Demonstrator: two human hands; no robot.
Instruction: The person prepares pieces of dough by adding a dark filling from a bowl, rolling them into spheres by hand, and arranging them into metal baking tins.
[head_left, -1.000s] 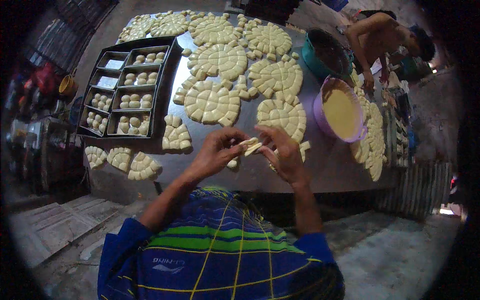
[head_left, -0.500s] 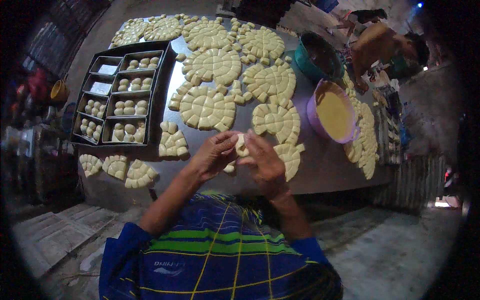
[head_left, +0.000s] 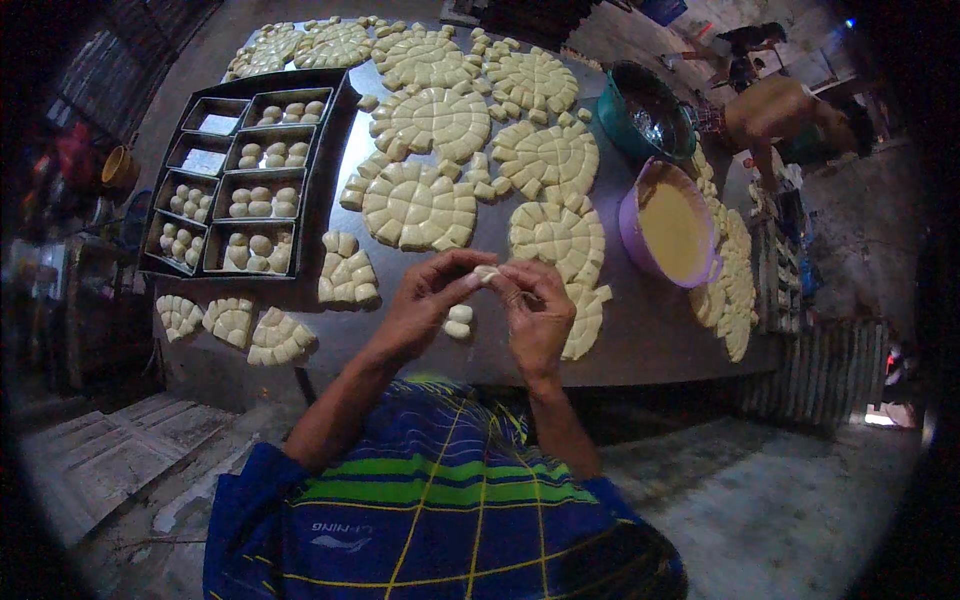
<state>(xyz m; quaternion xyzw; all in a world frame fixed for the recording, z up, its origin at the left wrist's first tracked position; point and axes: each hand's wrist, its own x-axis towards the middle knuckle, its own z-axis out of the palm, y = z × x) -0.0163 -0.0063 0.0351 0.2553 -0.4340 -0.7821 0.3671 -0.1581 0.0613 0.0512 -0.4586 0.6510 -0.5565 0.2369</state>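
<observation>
Over the near edge of the grey counter, the left hand and the right hand met, fingertips pinched together around a small piece of pale dough. Both hands were curled narrow about that piece, which sat between the thumbs and forefingers, lifted clear of the counter. Just below it, between the two wrists, a couple of loose dough pieces lay on the surface.

Beyond the hands, round discs of dough scored into squares covered much of the counter, some partly broken apart. To the left stood a dark rack of small baking tins, several holding rolled dough balls. Near the counter's front left edge lay three small wedge-shaped clusters of cut dough. To the right sat a purple bowl of yellowish filling, with a teal bowl behind it. Another person bent over the far right end.
</observation>
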